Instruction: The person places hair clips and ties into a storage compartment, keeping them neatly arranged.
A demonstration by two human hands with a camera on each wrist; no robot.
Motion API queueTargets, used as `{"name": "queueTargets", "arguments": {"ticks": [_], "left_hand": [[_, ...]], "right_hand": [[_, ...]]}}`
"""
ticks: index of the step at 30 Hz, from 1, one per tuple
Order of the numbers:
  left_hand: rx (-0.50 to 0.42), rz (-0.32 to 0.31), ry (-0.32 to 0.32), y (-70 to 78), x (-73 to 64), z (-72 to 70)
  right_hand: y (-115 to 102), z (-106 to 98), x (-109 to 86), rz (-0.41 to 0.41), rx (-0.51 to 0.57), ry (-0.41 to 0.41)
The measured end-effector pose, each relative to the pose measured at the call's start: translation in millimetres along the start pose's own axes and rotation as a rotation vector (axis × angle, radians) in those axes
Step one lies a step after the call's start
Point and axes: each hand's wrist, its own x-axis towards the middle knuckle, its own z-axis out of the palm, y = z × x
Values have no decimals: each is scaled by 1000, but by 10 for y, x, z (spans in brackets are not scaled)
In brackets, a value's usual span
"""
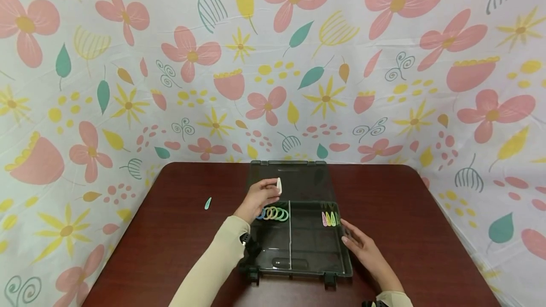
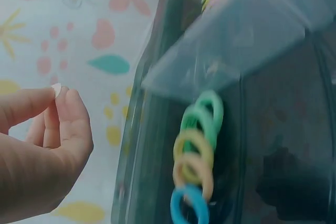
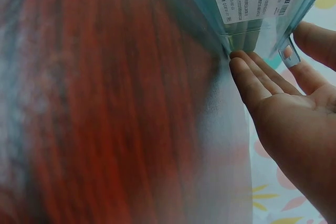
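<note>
Over the back of a dark see-through plastic box, my left hand pinches a white hair clip between thumb and fingertips. Its tip peeks out between the fingers in the left wrist view. Coiled hair ties in blue, orange, yellow and green lie overlapped in a row in the left compartment. Pink, yellow and green hair clips stand side by side at the back of the right compartment. My right hand touches the box's right side with extended fingers, its thumb by the rim.
The box's lid lies folded back behind it, near the table's far edge. A thin divider splits the box. One teal hair clip lies to the left on the dark red table. Flowered cloth hangs behind.
</note>
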Motion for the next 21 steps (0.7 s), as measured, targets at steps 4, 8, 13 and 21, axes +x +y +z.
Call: {"name": "queueTargets", "arguments": {"ticks": [4,8,13,21], "left_hand": [[-26,-7,-23,-58,-1,245],[-46,-9,-47,-138,-27,481],[-47,-13,-62,-252,-50,731],[-18,-67,-68,-429,-27,959]], "right_hand": [[11,-3,2,-2,-4,6],[23,-6,-2,-7,-12,9],[19,-4,-2,-2,-12,9],[14,8,8,-1,-26,26]]}}
